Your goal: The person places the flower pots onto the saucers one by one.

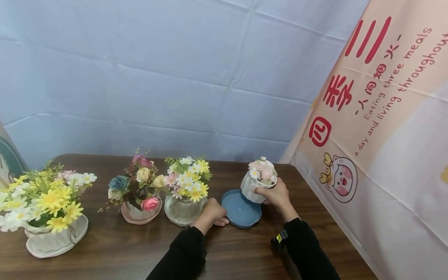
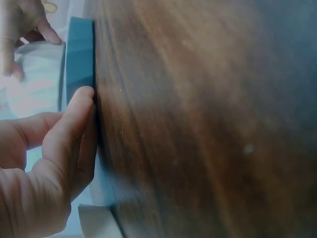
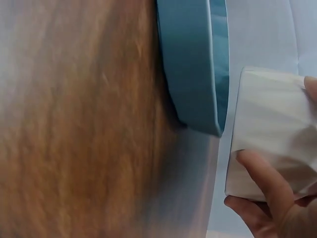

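My right hand (image 1: 278, 193) grips a small white ribbed flowerpot (image 1: 251, 187) with pale pink flowers and a daisy. The pot is tilted and held just above the right back part of a blue saucer (image 1: 241, 210). In the right wrist view, the white pot (image 3: 277, 129) stands apart from the saucer's side (image 3: 190, 64), fingers around its lower part. My left hand (image 1: 212, 213) pinches the saucer's left edge. Close up in the left wrist view, its fingertips (image 2: 83, 94) lie against the blue saucer's side (image 2: 80, 54). The saucer sits on the wooden table.
Left of my left hand stands a potted yellow-and-white flower arrangement (image 1: 190, 179) on a white saucer. Farther left are a rose pot (image 1: 140, 186) on a pink saucer and a larger daisy pot (image 1: 52, 206). Pale cloth (image 1: 175, 77) hangs behind; a printed cloth (image 1: 378, 116) borders the right.
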### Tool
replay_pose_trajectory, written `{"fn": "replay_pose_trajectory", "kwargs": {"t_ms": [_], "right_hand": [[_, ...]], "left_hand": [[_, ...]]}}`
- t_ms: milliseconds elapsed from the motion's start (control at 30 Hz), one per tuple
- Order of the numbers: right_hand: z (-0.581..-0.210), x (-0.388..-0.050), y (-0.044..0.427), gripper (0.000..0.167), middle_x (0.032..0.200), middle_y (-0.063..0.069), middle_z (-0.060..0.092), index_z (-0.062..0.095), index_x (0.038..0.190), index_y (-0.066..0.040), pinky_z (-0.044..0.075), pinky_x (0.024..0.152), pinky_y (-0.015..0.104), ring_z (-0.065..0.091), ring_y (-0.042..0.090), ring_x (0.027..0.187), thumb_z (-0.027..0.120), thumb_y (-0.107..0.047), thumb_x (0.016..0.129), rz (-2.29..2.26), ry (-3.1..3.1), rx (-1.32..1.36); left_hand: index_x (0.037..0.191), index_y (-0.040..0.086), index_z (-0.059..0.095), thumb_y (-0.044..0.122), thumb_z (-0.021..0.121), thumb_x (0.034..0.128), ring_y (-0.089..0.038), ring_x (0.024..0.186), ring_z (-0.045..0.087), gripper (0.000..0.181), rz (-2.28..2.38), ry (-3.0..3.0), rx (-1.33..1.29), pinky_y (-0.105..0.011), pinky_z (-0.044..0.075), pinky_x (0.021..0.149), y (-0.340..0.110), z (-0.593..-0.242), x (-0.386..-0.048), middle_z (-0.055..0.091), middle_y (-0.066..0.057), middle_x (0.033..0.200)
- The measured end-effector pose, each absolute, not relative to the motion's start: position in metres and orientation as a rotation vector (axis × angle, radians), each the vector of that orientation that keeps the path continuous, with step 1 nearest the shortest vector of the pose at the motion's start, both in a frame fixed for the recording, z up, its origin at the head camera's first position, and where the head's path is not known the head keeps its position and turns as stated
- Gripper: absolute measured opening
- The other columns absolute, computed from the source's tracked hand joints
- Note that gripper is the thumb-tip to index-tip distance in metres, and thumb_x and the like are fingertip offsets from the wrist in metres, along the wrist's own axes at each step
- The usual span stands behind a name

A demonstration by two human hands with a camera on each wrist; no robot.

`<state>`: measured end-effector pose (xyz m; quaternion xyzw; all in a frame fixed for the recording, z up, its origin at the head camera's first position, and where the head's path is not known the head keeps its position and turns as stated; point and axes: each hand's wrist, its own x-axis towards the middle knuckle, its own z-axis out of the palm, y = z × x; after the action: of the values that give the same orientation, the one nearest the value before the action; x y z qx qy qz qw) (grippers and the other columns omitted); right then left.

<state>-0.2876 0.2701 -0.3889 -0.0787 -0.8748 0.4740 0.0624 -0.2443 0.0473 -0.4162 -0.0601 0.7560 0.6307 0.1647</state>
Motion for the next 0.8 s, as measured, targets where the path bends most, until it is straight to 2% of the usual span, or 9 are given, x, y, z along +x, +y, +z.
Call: {"fn": "replay_pose_trajectory", "kwargs": {"t_ms": [333,700,800], "right_hand": [[-0.382,-0.275,0.255,0.089,0.118,0.023,0.047,0.033,0.137,-0.002,0.055,0.057,0.041,0.061,0.031,0.083,0.082,-0.024,0.065,1.470,-2.693,-0.154],[-0.387,-0.268,0.245,0.087,0.114,0.022,0.052,0.037,0.134,-0.001,0.055,0.053,0.037,0.063,0.023,0.067,0.084,-0.024,0.063,1.459,-2.735,-0.123],[-0.390,-0.266,0.242,0.088,0.114,0.022,0.053,0.038,0.134,-0.001,0.055,0.051,0.036,0.062,0.021,0.064,0.084,-0.024,0.063,1.446,-2.751,-0.107]], "left_hand": [[0.130,-0.019,0.034,-0.010,0.052,0.0835,-0.019,0.052,0.062,0.051,1.791,2.162,-0.205,-0.029,0.053,0.048,0.050,-0.417,-0.248,0.057,-0.019,0.077],[0.125,-0.019,0.039,-0.009,0.052,0.0848,-0.019,0.053,0.063,0.044,1.780,2.169,-0.212,-0.028,0.053,0.048,0.051,-0.418,-0.250,0.057,-0.018,0.077],[0.120,-0.018,0.044,-0.009,0.052,0.0847,-0.019,0.053,0.063,0.037,1.775,2.167,-0.219,-0.028,0.053,0.048,0.050,-0.417,-0.249,0.057,-0.018,0.077]]}}
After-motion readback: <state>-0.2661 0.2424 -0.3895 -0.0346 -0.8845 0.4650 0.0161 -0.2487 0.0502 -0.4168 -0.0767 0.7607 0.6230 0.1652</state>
